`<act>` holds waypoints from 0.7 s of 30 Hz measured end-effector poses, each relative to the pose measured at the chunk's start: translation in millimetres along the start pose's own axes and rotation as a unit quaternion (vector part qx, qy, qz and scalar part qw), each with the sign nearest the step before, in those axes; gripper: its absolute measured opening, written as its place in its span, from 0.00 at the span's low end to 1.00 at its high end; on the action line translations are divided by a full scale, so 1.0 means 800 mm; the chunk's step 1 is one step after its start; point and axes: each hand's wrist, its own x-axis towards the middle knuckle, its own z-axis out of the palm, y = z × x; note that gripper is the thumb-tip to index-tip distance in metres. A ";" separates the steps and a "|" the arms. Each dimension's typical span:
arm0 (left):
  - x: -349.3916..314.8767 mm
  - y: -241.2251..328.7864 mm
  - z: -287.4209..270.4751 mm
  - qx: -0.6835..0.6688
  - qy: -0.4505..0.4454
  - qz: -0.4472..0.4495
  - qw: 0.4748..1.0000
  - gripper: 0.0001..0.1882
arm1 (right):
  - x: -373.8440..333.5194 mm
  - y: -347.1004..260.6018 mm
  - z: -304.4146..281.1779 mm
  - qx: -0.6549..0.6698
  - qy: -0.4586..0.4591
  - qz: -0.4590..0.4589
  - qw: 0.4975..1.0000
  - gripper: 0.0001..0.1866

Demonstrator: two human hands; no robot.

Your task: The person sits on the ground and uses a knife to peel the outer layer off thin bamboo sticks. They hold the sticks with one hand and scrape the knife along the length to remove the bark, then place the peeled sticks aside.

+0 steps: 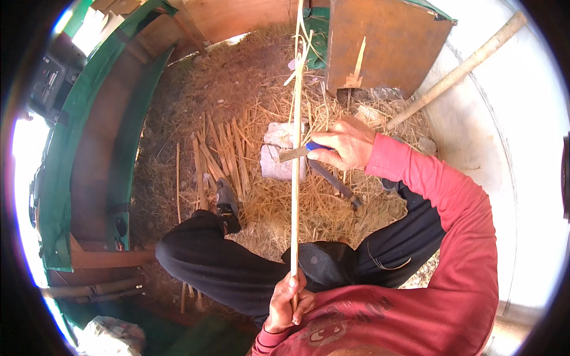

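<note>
A long pale wooden strip (295, 207), likely split bamboo, runs up the middle of the view, with thin curled shavings (301, 53) hanging at its far part. My left hand (288, 304) is closed round its near end, close to my body. In my right hand (344, 143) is a knife (292, 154) with a blue handle; its flat blade lies across the strip. The fingers are wrapped round that handle. Below the right hand, a dark metal tool (335, 181) with a long blade rests on the ground over the shavings.
Pale stone blocks (273, 163) sit under the strip. To their left lie several split strips (225, 151) on straw-covered ground. A brown board (386, 47) stands at the far right, beside a leaning pole (463, 65). A green-edged wooden frame (89, 154) lines the left side.
</note>
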 end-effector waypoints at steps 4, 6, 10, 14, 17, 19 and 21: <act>-0.007 -0.005 0.002 0.040 0.004 -0.021 0.999 0.17 | 0.008 0.036 -0.016 -0.046 0.015 0.122 0.991 0.17; -0.006 -0.004 0.008 0.083 0.016 -0.025 0.996 0.19 | 0.011 0.067 -0.029 -0.045 0.038 0.151 0.987 0.16; 0.006 -0.005 0.012 0.075 0.009 -0.020 0.997 0.19 | -0.001 0.102 -0.024 -0.063 0.093 0.156 0.981 0.17; 0.003 -0.007 0.002 0.023 -0.017 -0.015 0.999 0.17 | 0.002 0.103 -0.026 0.359 0.008 0.331 0.873 0.25; 0.003 -0.001 0.003 0.011 -0.004 -0.004 1.000 0.17 | -0.007 0.061 -0.026 0.541 -0.148 0.343 0.753 0.30; 0.009 -0.001 0.006 0.008 0.004 0.007 1.000 0.18 | -0.022 0.050 0.012 0.338 -0.069 0.157 0.925 0.31; 0.007 0.003 0.009 0.006 0.022 0.017 1.000 0.16 | -0.013 -0.016 -0.002 0.188 -0.051 0.053 0.979 0.26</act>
